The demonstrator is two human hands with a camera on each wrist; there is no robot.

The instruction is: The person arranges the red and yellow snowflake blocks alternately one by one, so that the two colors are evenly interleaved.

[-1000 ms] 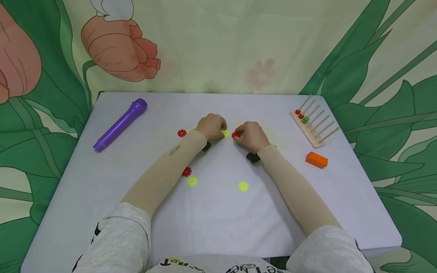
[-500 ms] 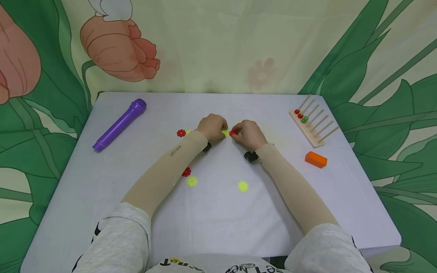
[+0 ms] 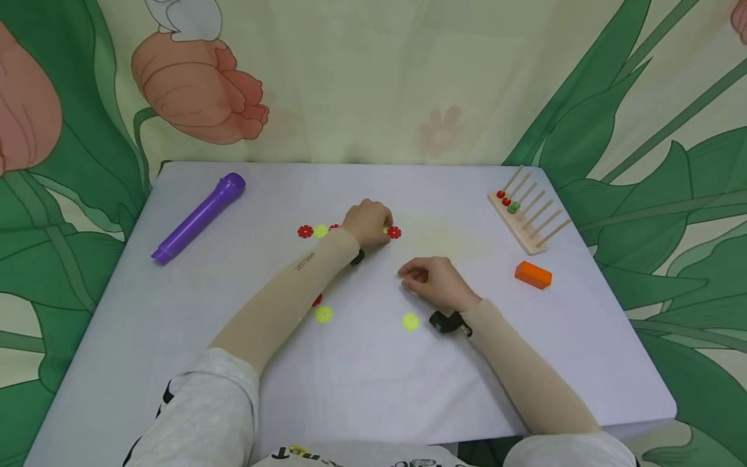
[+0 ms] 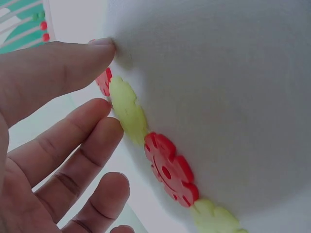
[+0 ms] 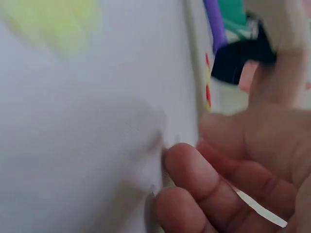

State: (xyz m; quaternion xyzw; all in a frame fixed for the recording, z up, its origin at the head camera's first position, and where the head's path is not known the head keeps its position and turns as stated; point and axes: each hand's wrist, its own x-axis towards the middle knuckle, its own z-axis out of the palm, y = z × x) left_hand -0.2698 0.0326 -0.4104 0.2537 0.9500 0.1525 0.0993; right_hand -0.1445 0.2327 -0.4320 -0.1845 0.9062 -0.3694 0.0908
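Flower-shaped plastic discs lie in a row of alternating red and yellow, partly hidden under my left hand [image 3: 367,224]. At the row's left end are a red disc [image 3: 305,231] and a yellow disc [image 3: 320,231]; another red disc [image 3: 394,232] ends it on the right. In the left wrist view, my thumb and fingers are spread around a yellow disc [image 4: 128,110], fingertips close against its edge, beside a red disc [image 4: 171,169]. My right hand [image 3: 438,282] holds nothing, its fingers loosely bent, above the cloth near a loose yellow disc [image 3: 411,322].
Another yellow disc [image 3: 323,314] and a red disc [image 3: 317,300], partly behind my left forearm, lie nearer me. A purple toy microphone [image 3: 198,219] is at the left. At the right stand a wooden peg rack [image 3: 519,224] with beads and an orange block [image 3: 533,275].
My right hand has let go of the red disc at the row's right end and come back towards me. My left hand stays over the row. The head view has shifted slightly.
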